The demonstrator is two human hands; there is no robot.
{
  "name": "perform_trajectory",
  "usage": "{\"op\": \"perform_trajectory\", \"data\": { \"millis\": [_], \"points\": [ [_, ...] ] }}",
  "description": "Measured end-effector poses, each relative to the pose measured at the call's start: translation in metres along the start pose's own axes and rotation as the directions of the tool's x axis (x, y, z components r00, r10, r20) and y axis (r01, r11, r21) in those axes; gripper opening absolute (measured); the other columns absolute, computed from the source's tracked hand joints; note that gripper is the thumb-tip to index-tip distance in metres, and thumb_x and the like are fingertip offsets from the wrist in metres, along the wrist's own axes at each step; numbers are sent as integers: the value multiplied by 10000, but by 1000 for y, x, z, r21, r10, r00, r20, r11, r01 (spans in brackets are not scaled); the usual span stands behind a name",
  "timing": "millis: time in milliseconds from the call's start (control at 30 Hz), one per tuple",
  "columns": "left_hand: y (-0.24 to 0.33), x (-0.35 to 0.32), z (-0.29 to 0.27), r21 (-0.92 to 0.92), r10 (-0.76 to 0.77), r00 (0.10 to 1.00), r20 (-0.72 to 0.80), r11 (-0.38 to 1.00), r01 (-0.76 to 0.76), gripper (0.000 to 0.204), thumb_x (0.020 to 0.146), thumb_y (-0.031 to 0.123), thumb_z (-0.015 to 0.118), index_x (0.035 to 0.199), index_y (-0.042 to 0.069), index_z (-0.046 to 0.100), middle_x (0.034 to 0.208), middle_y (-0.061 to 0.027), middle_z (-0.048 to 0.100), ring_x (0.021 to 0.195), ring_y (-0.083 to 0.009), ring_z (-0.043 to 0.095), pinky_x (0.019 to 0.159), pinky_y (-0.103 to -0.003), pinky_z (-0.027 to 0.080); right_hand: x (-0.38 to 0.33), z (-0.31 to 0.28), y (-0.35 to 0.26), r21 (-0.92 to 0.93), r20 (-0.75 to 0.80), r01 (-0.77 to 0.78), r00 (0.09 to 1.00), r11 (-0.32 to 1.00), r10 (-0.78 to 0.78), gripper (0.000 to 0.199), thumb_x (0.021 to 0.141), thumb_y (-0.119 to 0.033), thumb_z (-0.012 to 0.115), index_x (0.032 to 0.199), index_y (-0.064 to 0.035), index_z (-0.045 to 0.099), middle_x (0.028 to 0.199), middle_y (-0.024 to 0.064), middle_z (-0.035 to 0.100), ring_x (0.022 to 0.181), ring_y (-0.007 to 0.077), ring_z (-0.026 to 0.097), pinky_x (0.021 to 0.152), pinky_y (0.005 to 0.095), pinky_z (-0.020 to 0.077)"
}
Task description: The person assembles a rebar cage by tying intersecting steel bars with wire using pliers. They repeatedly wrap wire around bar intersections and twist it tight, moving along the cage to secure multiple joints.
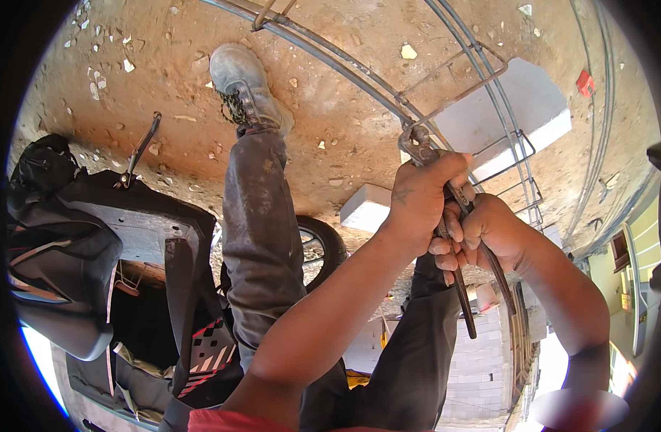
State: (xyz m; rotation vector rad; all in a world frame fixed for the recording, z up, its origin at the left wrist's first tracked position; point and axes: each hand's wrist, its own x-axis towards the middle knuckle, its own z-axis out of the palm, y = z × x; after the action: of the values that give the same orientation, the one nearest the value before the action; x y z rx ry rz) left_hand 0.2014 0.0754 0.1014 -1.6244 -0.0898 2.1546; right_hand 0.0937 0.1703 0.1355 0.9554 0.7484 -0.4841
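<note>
Both of my hands are closed around a pair of long-handled pincers. My left hand wraps the tool just behind its jaws, thumb along the top. My right hand grips lower down, on the two handles, whose ends stick out below the fingers. The jaws rest at a steel bar of a long rebar cage that runs across the upper middle to the right. Whether tie wire sits between the jaws is too small to tell. A rectangular stirrup crosses the bars beyond my hands.
A large pale block lies beneath the cage, and a smaller block sits left of my hands. My boot stands on dirt with stone chips. A dark motorbike is at left. A red piece lies far right.
</note>
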Motion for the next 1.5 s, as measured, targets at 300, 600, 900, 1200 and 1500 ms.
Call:
{"op": "perform_trajectory", "data": {
  "millis": [300,600,900,1200,1500],
  "points": [
    [2,-3,-17,418,116,990,-75,906,-74,226,788,223,648,680,43,566,619,-77,596,526,-155,575,492,-301,448,7,28,51,-99,-154,231,957,968,-244,540,808,-204,590,1234,64,396,990,217,604,820,284,664,663,381,597],
    [-24,13,-30,768,405,861,-307,640,-27,261,768,262,607,692,16,566,555,-95,579,523,-196,596,567,-348,481,50,88,134,-741,-566,154,380,653,-732,663,775,-91,700,1354,29,400,1237,196,509,1085,322,568,924,386,444],
    [-25,8,-44,831,587,798,-133,505,-232,291,759,303,674,815,27,601,623,-129,610,577,-299,606,615,-406,486,114,71,147,-760,-480,437,121,481,-869,601,729,-124,779,1242,53,521,1044,167,586,937,330,607,806,377,482],
    [3,-4,-64,991,516,856,-33,-93,94,324,737,297,751,884,30,642,761,-119,680,686,-326,664,634,-387,529,156,42,158,-779,-442,482,35,402,-897,695,586,89,533,1275,16,490,829,86,433,721,221,482,596,324,451],
    [6,8,-75,989,581,802,138,-32,-146,411,780,332,749,923,7,544,880,-185,629,824,-379,635,710,-473,481,207,69,147,-683,-493,612,17,399,-870,672,701,5,665,1340,33,459,885,84,503,805,210,522,694,325,461]
  ]
}}
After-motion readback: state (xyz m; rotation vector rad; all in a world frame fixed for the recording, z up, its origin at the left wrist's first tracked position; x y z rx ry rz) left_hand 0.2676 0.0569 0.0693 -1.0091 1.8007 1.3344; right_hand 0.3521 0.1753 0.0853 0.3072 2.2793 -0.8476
